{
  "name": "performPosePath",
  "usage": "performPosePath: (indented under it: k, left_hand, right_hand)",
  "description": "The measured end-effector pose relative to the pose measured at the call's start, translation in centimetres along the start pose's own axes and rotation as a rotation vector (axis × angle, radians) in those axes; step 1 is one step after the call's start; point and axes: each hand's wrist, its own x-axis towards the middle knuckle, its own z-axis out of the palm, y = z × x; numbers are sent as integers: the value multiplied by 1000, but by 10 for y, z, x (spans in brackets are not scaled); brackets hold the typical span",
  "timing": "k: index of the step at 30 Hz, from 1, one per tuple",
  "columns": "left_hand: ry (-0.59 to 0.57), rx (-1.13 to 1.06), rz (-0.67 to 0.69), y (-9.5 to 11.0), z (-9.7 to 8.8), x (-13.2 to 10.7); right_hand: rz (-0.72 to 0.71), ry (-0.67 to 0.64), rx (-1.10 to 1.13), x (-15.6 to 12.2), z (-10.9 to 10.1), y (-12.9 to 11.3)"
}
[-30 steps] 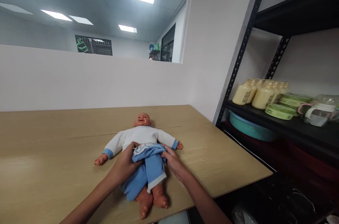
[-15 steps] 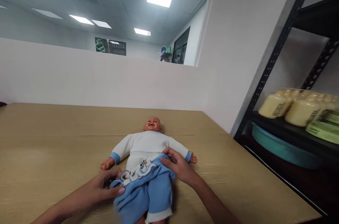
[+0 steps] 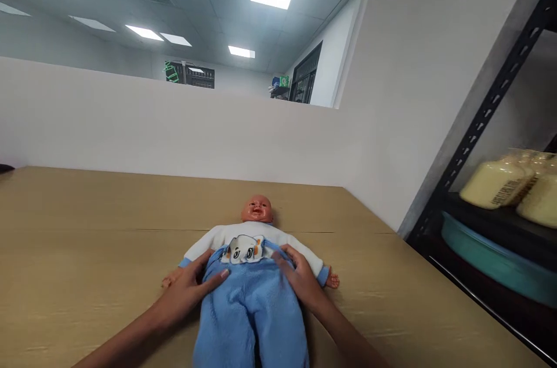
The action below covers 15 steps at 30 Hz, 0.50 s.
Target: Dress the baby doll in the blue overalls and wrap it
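Note:
A baby doll (image 3: 257, 209) lies on its back on the wooden table (image 3: 87, 240), head away from me. It wears a white top with blue cuffs and blue dungarees (image 3: 252, 310) whose bib with a cartoon animal (image 3: 245, 248) covers its chest. My left hand (image 3: 191, 289) lies flat on the doll's left side, fingers stretched over the blue cloth. Resting on the other side of the dungarees is my right hand (image 3: 300, 278), fingers spread and pressing the cloth down.
A white partition wall (image 3: 174, 130) runs along the table's far edge. At the right stands a black metal shelf (image 3: 487, 124) with cream-filled bottles (image 3: 494, 182) and a teal basin (image 3: 491, 258) below them.
The bib of the blue dungarees has been pulled up from the doll's waist onto its chest. Both hands moved up along the doll's sides. The camera has tilted and shifted left.

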Motion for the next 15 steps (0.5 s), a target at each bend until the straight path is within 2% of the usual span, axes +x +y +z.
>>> performPosePath:
  k: [3,6,9,12,15]
  left_hand:
    - [30,26,60,3,0,3]
    - [68,69,67,10,8,10]
    - [56,34,17,15,22,18]
    - [17,-50,-4,12,26,24]
    - [-33,-12,-40,1,8,26]
  right_hand:
    - [-40,-58,-71,-3,-3,-4]
    - [-89,60,-59,3,5,-1]
    - [-29,145,-24,12,15,8]
    - [64,80,14,14,14,18]
    - [91,-21,17,11,-2,26]
